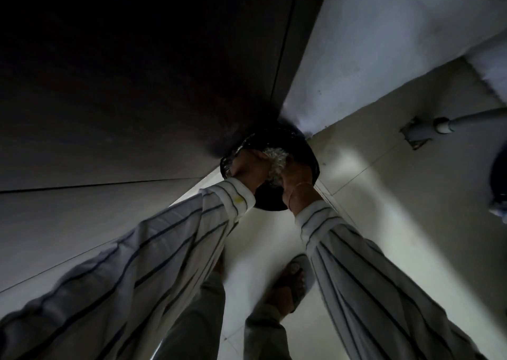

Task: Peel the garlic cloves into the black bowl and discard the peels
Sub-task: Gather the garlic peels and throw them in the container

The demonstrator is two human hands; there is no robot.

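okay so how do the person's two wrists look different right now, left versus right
The left hand has its striped cuff right at the wrist, bearing a yellow spot. The right hand has a bare wrist with a thin bangle, its cuff lower. Both reach over the black bin around the pale peels.

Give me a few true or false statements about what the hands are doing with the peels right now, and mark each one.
1. Both hands are over a black, bag-lined bin. True.
2. The left hand and right hand hold a clump of pale peels between them. True.
3. The person is seated at a table. False: they stand on a tiled floor, a sandalled foot showing below.
4. The sleeves are plain black. False: the sleeves are pale with dark stripes.
5. A thin bangle sits on the right wrist. True.
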